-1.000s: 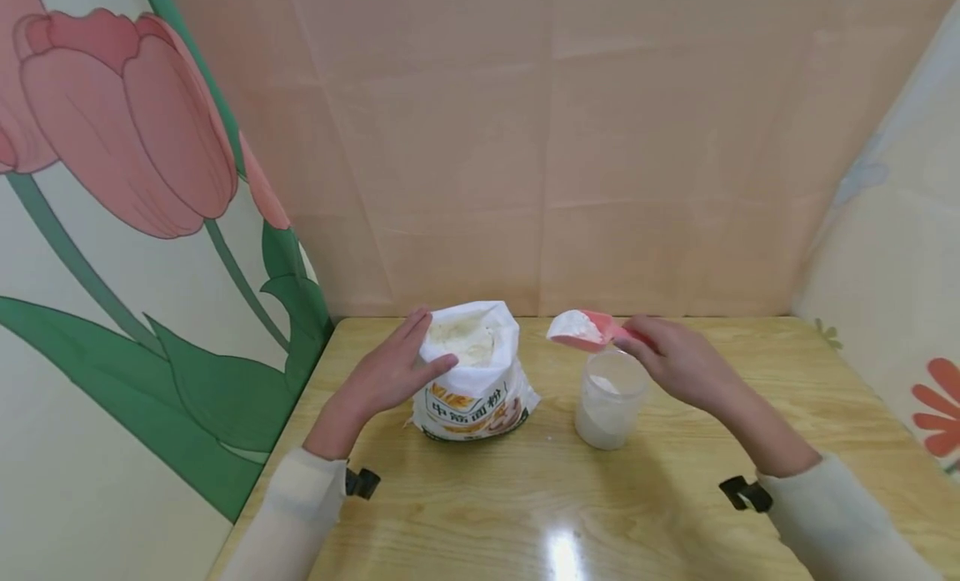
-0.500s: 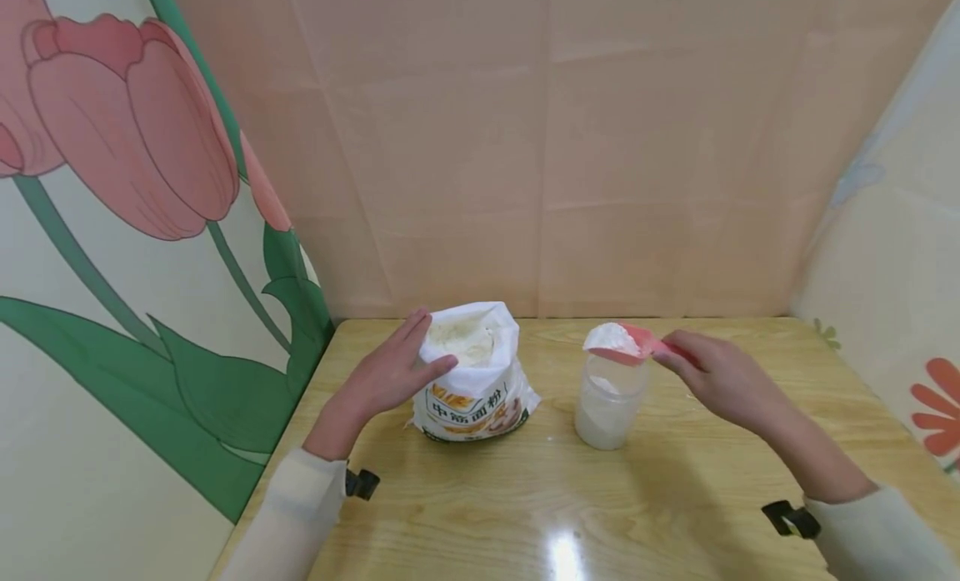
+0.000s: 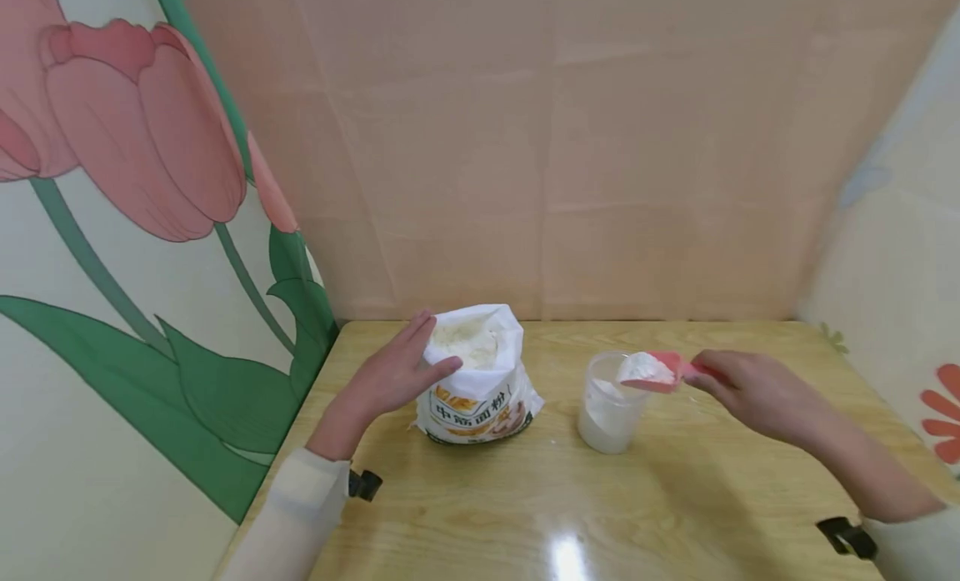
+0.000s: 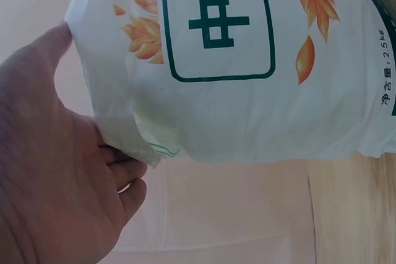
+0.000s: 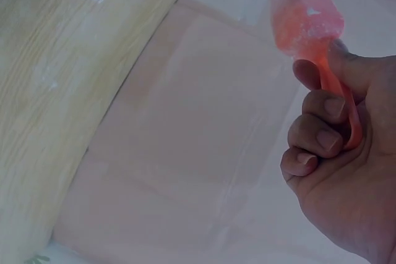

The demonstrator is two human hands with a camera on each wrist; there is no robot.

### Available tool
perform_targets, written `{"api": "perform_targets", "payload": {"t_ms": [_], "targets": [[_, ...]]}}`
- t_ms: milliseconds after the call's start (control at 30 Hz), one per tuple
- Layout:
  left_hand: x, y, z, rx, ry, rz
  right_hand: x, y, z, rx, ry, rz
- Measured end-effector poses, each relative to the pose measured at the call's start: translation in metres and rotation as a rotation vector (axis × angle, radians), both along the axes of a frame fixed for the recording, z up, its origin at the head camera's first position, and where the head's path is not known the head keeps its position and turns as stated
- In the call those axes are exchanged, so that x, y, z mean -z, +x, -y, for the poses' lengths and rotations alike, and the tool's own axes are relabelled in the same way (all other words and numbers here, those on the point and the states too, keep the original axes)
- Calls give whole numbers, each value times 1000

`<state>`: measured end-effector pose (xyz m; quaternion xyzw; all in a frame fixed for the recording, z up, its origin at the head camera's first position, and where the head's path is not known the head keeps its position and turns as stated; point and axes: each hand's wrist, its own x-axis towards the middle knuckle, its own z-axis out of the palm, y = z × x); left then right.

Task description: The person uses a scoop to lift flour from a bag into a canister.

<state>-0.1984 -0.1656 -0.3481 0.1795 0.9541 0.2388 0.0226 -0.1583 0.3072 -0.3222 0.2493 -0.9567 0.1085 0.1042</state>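
Observation:
A white flour bag [image 3: 480,398] stands upright with its top folded back and flour showing inside. My left hand [image 3: 390,373] holds its left side at the rim, thumb at the front, fingers toward the back. In the left wrist view the thumb and fingers of that hand [image 4: 68,146] span the folded edge of the bag [image 4: 229,109]. My right hand [image 3: 757,393] grips the handle of a pink scoop [image 3: 663,373], heaped with white flour. The scoop overlaps the right rim of a clear plastic cup [image 3: 607,423], which is partly filled with flour. Curled fingers wrap the scoop's handle [image 5: 349,115] in the right wrist view.
Everything stands on a light wood-grain table [image 3: 495,514]. A beige cloth backdrop [image 3: 540,147] rises behind its far edge. Left of the table is a tulip-printed panel [image 3: 150,314], and a pale flowered panel [image 3: 892,281] is on the right.
My right hand has moved the loaded scoop rightward and down, from between bag and cup, across the cup's top to its right rim. The left hand stays at the bag.

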Motion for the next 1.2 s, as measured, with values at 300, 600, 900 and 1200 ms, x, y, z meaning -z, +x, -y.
{"api": "perform_targets", "payload": {"t_ms": [300, 600, 900, 1200], "targets": [[4, 0, -3, 6, -22, -7, -8, -6, 1, -83, 106, -23], [-6, -1, 4, 33, -85, -54, -35, -23, 27, -89, 211, 86], [-11, -2, 2, 60, -132, 3, -44, -28, 40, -132, 323, 76], [-14, -4, 2, 64, -141, 19, -54, -32, 50, -161, 415, 29]]}}
